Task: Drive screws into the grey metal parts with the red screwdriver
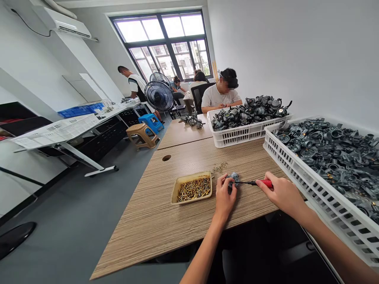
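My left hand (225, 194) is closed around a small grey metal part (235, 176), pressing it down on the wooden table. In my right hand (282, 193) is a screwdriver with a red handle (268, 184), its dark shaft lying level and pointing left. The tip meets the grey part, though the exact contact point is too small to make out. Left of my left hand stands a cream tray (174, 197) full of small brass pieces (194, 189). A loose pile of similar brass pieces (219, 167) lies just beyond the grey part.
A white crate (296, 157) heaped with grey metal castings is at my right. Behind it, another white crate (225, 139) holds dark carburetor-like parts, with more parts (193, 120) beside it. A co-worker (221, 94) sits across the table. Stools (142, 136) and a fan (159, 96) stand left.
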### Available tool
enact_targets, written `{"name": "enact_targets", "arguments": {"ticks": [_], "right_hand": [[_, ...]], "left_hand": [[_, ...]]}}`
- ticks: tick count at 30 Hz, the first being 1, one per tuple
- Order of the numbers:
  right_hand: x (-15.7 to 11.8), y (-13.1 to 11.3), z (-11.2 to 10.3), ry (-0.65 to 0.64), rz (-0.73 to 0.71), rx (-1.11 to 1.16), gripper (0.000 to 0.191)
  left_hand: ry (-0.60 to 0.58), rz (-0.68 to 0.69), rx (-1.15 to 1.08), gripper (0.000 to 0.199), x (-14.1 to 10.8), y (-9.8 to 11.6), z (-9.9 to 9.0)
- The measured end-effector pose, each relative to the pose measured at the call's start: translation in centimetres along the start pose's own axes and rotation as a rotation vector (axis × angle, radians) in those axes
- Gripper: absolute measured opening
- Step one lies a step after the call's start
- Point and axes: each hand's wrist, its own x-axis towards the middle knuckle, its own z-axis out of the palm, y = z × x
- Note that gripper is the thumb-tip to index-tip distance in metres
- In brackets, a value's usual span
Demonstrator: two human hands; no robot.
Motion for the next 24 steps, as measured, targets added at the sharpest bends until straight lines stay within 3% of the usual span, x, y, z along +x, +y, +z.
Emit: {"name": "enact_targets", "arguments": {"ticks": [7, 13, 18, 20, 24], "right_hand": [[-0.03, 0.22, 0.02, -0.007, -0.005, 0.064, 0.035], [-0.49, 0.32, -0.02, -0.052, -0.198, 0.267, 0.019], [-0.99, 0.21, 0.17, -0.070, -0.328, 0.296, 0.013], [-0.96, 0.24, 0.27, -0.068, -0.322, 0.280, 0.007], [-0.64, 0.45, 0.54, -0.039, -0.242, 0.207, 0.015]], "left_hand": [[0.002, -0.010, 0.007, 0.014, 0.05, 0.16, -0.04], [0.015, 0.000, 0.011, 0.013, 0.11, 0.28, -0.03], [0.014, -0.001, 0.008, 0.013, 0.11, 0.31, -0.03], [0.011, -0.005, 0.006, 0.013, 0.10, 0.27, -0.02], [0.016, -0.010, -0.002, 0.013, 0.10, 0.18, 0.02]]}}
